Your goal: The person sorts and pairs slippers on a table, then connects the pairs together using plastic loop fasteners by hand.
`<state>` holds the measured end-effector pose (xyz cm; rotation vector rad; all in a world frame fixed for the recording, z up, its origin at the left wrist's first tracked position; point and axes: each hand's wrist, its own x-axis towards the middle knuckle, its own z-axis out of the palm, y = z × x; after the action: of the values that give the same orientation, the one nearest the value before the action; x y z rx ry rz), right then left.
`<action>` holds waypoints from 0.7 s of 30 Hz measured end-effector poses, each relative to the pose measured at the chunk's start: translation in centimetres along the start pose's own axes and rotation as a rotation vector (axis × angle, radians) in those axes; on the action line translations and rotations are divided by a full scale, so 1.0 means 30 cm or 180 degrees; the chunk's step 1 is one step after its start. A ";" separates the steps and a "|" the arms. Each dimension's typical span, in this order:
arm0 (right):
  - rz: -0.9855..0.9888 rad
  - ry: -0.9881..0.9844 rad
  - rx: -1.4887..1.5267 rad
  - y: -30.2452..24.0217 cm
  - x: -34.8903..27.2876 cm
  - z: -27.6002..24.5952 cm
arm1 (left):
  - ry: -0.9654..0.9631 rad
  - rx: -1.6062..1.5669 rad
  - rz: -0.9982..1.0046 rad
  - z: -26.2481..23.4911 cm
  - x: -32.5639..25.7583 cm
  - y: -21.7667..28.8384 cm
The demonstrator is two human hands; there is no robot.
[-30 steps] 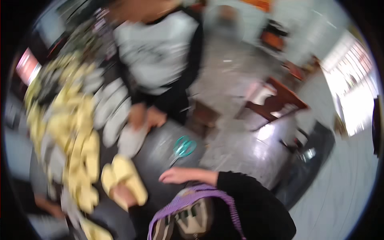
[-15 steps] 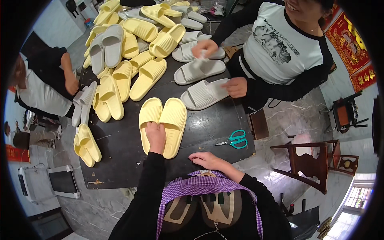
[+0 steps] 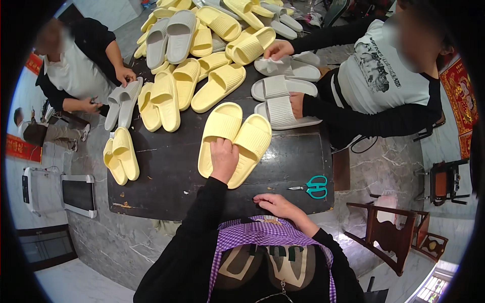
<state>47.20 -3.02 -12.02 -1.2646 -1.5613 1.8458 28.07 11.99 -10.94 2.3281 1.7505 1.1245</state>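
Observation:
A pair of yellow slippers lies side by side on the dark table before me, toes pointing away: the left slipper (image 3: 222,120) and the right slipper (image 3: 256,135). My left hand (image 3: 224,157) reaches into them from the heel side, its curled fingers at the strap openings and the fingertips hidden. It appears to grip the pair there. My right hand (image 3: 279,205) rests at the near table edge, fingers loosely extended, holding nothing. A pair of scissors (image 3: 317,187) with teal handles lies to its upper right.
Yellow and grey slippers (image 3: 218,22) are heaped at the far side of the table (image 3: 161,171). A yellow pair (image 3: 121,154) sits at the left. At the right, a co-worker handles grey slippers (image 3: 275,88) with a white cloth (image 3: 273,65). Another co-worker touches grey slippers (image 3: 124,103) at left.
The yellow pair under my left hand has turned, its toes now leaning right. The right co-worker's hand has moved into a grey slipper. The whole view has shifted.

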 end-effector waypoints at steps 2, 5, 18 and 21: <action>0.0024 -0.0015 0.0058 -0.004 0.002 -0.003 | 0.0032 0.0018 0.0036 -0.004 0.012 -0.002; -0.0026 0.0000 0.0070 0.001 0.008 0.006 | 0.0102 0.0111 0.0064 -0.022 0.010 -0.012; 0.0094 -0.0259 -0.0092 -0.033 0.004 -0.007 | 0.0318 -0.0199 -0.0503 -0.090 0.016 -0.073; 0.0114 -0.0304 -0.0105 -0.029 0.004 -0.007 | 0.0417 -0.0223 -0.0584 -0.114 0.006 -0.090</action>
<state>47.11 -2.57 -11.26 -1.2431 -1.6350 1.9362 23.99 11.82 -9.44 2.0484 1.8876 1.3087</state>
